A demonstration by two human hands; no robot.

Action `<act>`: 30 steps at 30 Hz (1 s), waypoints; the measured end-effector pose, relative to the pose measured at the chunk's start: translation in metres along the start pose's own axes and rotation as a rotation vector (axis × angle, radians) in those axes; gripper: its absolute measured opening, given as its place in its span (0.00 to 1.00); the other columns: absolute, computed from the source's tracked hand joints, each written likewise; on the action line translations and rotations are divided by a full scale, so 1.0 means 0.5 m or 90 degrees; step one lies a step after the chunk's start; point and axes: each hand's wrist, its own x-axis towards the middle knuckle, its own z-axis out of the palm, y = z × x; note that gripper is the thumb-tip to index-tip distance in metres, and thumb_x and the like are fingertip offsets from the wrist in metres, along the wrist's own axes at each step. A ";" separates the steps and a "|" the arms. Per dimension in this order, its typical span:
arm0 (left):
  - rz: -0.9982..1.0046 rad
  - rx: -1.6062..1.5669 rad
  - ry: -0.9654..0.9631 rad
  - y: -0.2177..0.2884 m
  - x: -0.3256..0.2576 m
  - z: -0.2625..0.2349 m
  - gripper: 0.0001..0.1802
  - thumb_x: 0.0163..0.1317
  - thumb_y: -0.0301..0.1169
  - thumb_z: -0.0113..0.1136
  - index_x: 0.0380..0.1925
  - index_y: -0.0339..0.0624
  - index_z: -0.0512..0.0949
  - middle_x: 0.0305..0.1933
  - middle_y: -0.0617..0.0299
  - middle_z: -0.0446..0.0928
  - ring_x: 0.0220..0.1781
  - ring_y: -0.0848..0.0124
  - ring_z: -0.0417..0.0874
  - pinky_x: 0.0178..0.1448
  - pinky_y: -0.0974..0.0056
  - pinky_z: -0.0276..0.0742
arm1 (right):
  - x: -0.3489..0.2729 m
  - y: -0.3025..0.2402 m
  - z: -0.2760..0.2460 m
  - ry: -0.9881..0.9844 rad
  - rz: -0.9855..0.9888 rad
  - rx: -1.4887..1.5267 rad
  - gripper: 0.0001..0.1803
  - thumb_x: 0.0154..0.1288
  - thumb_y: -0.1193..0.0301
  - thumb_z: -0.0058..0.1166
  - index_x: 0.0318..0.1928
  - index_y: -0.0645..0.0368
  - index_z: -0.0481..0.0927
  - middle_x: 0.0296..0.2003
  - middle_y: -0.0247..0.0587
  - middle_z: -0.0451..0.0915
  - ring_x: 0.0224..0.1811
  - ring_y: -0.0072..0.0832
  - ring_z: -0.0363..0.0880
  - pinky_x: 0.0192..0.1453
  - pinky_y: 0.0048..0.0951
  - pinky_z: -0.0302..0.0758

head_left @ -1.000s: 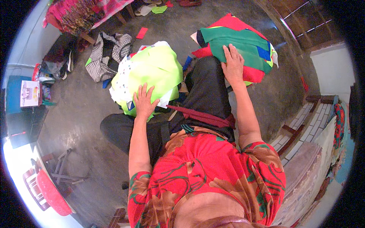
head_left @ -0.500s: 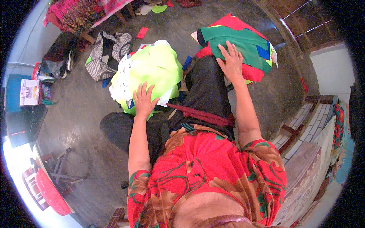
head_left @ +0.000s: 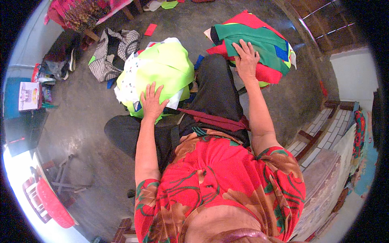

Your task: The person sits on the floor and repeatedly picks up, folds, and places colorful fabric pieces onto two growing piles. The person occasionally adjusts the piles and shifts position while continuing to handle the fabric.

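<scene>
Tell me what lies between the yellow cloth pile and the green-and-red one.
In the head view, a blue scrap and the person's dark-trousered knee lie between the yellow pile and green-and-red pile.

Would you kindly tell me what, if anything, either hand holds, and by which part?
Nothing appears held: the left hand lies open on the lime cloth, the right hand on the green cloth.

A cloth heap (head_left: 172, 65) left of centre is showing lime and spotted white; a fabric stack (head_left: 263, 39), upper right, green, red, blue.
</scene>
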 end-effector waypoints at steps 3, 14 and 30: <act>-0.001 -0.001 0.003 -0.002 0.000 0.000 0.39 0.54 0.53 0.58 0.66 0.59 0.59 0.74 0.59 0.47 0.75 0.56 0.45 0.71 0.39 0.40 | -0.001 -0.001 0.003 0.040 0.009 0.060 0.29 0.53 0.74 0.56 0.56 0.35 0.73 0.60 0.30 0.69 0.64 0.40 0.63 0.62 0.58 0.54; -0.002 -0.023 0.008 0.006 0.000 -0.013 0.38 0.53 0.50 0.61 0.64 0.57 0.62 0.73 0.59 0.50 0.74 0.56 0.48 0.70 0.40 0.44 | 0.026 0.089 -0.079 0.156 0.306 0.603 0.14 0.64 0.74 0.45 0.48 0.63 0.77 0.44 0.35 0.78 0.47 0.24 0.73 0.55 0.27 0.67; -0.115 -1.307 -0.179 0.272 0.081 -0.162 0.31 0.60 0.48 0.59 0.58 0.42 0.67 0.56 0.59 0.72 0.57 0.67 0.73 0.58 0.57 0.70 | -0.078 -0.198 -0.132 -0.075 -0.032 0.548 0.20 0.58 0.78 0.51 0.52 0.52 0.77 0.51 0.42 0.78 0.57 0.36 0.73 0.62 0.33 0.66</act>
